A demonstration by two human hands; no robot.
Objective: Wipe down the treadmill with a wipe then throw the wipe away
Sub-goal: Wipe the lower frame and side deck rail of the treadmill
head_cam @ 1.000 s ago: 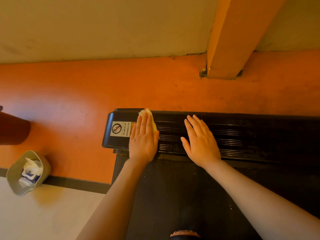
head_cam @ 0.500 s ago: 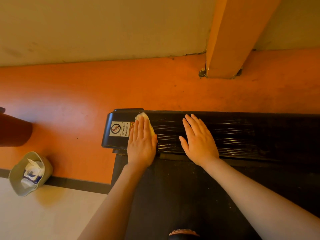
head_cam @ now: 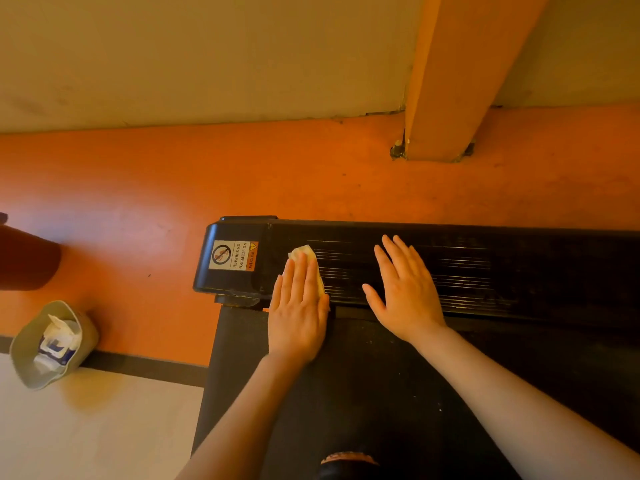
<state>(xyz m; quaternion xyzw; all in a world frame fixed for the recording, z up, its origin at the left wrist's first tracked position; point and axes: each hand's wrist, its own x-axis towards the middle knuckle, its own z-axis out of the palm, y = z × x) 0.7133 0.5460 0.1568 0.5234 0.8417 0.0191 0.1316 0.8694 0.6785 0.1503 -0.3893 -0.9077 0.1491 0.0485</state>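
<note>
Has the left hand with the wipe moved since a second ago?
Yes. The left hand has slid the wipe left, toward the warning sticker.

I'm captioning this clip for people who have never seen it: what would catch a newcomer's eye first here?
Two bare hands lie flat on the black ribbed end cover of the treadmill: the left hand presses a pale yellow wipe beside the warning sticker, the right hand rests bare. All around glows the orange floor, with a small bin of used white wipes at lower left.
</note>
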